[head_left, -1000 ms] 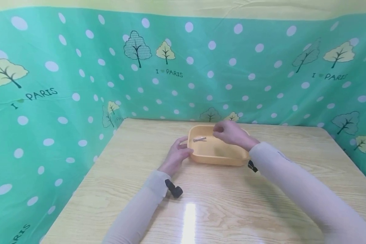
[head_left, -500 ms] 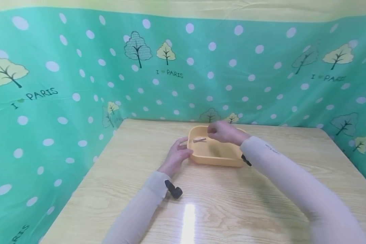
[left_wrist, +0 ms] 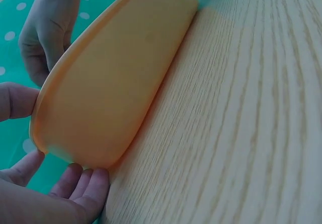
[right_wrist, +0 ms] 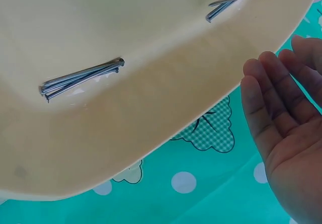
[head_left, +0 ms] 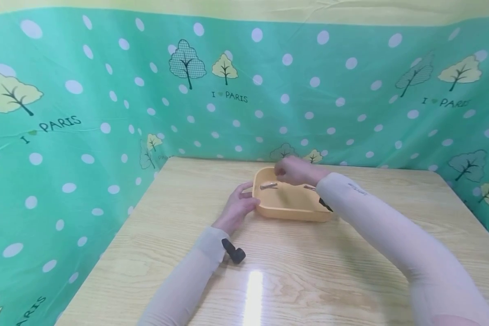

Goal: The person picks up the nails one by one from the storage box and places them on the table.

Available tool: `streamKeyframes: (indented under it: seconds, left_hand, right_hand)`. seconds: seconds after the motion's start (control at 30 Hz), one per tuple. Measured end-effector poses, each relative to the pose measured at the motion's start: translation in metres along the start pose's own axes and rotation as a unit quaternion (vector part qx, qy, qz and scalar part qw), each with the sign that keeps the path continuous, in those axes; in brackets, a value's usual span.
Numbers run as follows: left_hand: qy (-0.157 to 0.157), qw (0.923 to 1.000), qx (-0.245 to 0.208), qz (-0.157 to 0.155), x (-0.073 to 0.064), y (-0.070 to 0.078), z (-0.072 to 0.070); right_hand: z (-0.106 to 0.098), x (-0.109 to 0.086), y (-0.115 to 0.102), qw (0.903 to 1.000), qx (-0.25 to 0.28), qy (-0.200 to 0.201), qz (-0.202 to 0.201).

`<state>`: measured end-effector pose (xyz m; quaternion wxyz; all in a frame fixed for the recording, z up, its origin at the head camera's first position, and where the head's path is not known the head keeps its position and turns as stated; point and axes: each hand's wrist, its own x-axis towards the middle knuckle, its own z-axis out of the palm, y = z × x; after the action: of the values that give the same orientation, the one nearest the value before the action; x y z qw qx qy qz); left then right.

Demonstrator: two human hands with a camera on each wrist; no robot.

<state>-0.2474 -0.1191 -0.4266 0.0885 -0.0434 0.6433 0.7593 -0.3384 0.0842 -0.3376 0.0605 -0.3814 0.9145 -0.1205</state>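
Observation:
An orange tray (head_left: 293, 214) stands on the table. My left hand (head_left: 237, 209) holds its left end, thumb at the front corner; in the left wrist view its fingertips (left_wrist: 95, 186) touch the end wall. In the right wrist view, one group of nails (right_wrist: 80, 78) lies along the tray floor, and a smaller crossed group of nails (right_wrist: 229, 2) lies apart from it. My right hand (head_left: 295, 170) hovers over the tray's back rim near the smaller group. Seen from the right wrist, its fingers (right_wrist: 259, 108) are slightly bent with nothing visible in them.
The wooden table (head_left: 167, 194) extends around the tray. Behind it hangs a green dotted cloth (head_left: 228, 122) printed with trees. A black wrist strap (head_left: 233, 251) sits on the left sleeve.
My right hand has moved left and slightly back along the tray, which brings the nails on the right into sight. The left hand stays at the tray's end.

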Motion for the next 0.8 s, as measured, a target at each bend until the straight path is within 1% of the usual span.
streamKeyframes:
  seconds: [0.2,0.33,0.43,0.5,0.67,0.7,0.8]
  left_hand:
    - [-0.001,1.0000,-0.003,-0.003,-0.001,0.002,0.001]
    - [0.001,1.0000,-0.001,-0.001,-0.002,0.003,0.001]
    - [0.001,1.0000,0.003,-0.002,-0.002,0.002,0.000]
    - [-0.002,1.0000,0.003,-0.002,-0.002,0.002,0.000]
    - [-0.009,1.0000,0.001,-0.001,-0.002,0.002,0.000]
    - [-0.009,1.0000,0.003,-0.001,-0.002,0.002,0.000]
    - [-0.007,1.0000,0.006,0.001,-0.002,0.002,0.001]
  right_hand:
    - [0.006,0.012,-0.001,0.9990,-0.030,-0.033,0.007]
    - [0.012,0.018,-0.001,0.9947,-0.091,-0.047,0.011]
    - [0.021,0.022,0.001,0.9910,-0.114,-0.063,0.034]
    - [0.027,0.023,0.002,0.9900,-0.117,-0.067,0.042]
    - [0.038,0.024,0.007,0.9906,-0.121,-0.057,0.028]
    - [0.040,0.024,0.007,0.9902,-0.125,-0.058,0.022]
    - [0.044,0.024,0.010,0.9908,-0.115,-0.067,0.024]
